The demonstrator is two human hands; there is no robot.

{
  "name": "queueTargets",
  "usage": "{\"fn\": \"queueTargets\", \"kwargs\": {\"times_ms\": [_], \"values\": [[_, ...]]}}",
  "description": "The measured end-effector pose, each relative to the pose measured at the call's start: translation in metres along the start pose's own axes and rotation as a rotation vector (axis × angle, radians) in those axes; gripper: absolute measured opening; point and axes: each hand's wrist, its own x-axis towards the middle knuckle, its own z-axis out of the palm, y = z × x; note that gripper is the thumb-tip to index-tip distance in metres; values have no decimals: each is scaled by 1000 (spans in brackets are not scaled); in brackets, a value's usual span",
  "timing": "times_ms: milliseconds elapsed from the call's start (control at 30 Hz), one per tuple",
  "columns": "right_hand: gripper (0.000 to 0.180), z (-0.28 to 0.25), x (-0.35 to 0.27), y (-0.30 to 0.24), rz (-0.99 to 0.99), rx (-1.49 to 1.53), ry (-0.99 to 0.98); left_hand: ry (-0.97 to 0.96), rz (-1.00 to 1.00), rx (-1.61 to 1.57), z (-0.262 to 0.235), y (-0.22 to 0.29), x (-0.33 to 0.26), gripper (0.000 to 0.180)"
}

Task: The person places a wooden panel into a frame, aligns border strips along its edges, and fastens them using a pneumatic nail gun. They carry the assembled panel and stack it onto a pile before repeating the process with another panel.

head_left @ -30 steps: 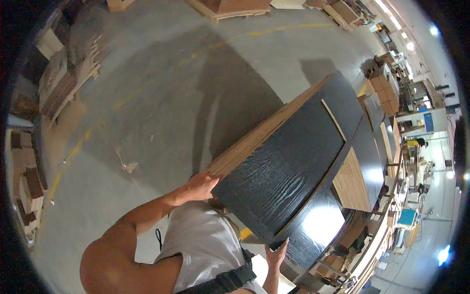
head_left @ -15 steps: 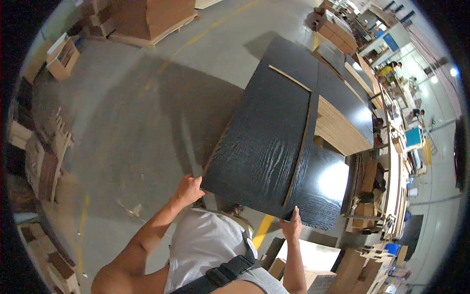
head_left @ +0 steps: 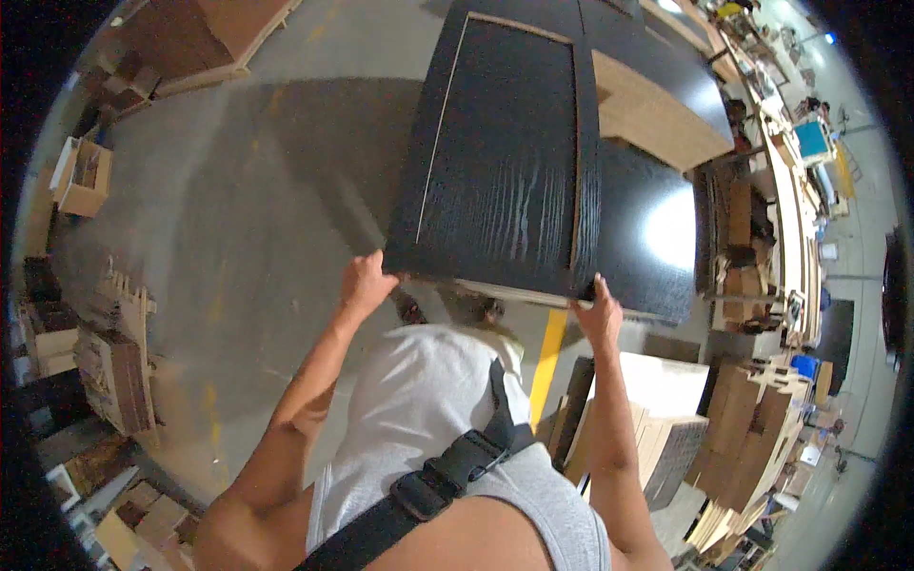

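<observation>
A black wood-grain panel [head_left: 490,162] with a recessed, framed middle stretches away in front of me. Its near left corner is gripped by my left hand [head_left: 367,284], fingers closed round the edge. At the near right corner my right hand [head_left: 598,314] grips the same edge, thumb on top and fingers underneath, partly hidden. Beside it on the right lies another black surface [head_left: 638,214], with bright glare on it. A block with a light brown wood-coloured side [head_left: 657,114] and a black top rests on that surface.
Stacked boards [head_left: 657,409] and brown cardboard [head_left: 747,438] stand at the near right. A long rack of timber [head_left: 785,228] runs along the right. Cartons [head_left: 109,376] line the left, and a large brown stack [head_left: 190,43] stands far left. A yellow line [head_left: 549,366] crosses the floor.
My view has tilted and turned, so the panel lies straighter ahead. Both hands appear higher in the picture, still gripping the near edge. The panel's left edge has swung toward upright in view.
</observation>
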Motion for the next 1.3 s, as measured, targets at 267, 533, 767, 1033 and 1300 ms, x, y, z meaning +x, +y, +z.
{"fn": "queueTargets", "kwargs": {"times_ms": [267, 533, 767, 1033, 1300], "values": [[77, -17, -4, -19, 134, 47, -168, 65, 14, -77, 1, -3, -16, 30], [74, -14, -9, -19, 128, 192, -64, -13, 4, 24, -11, -2, -7, 27], [74, -15, -8, -16, 141, 173, -62, -40, -2, -7, -12, 5, -16, 42], [62, -20, -17, -10, 46, 496, -31, -146, -528, -975, 32, -4, -55, 90], [54, -22, -29, 56, 751, 785, 604, -73, -713, -1882, 22, 79, -24, 106]]}}
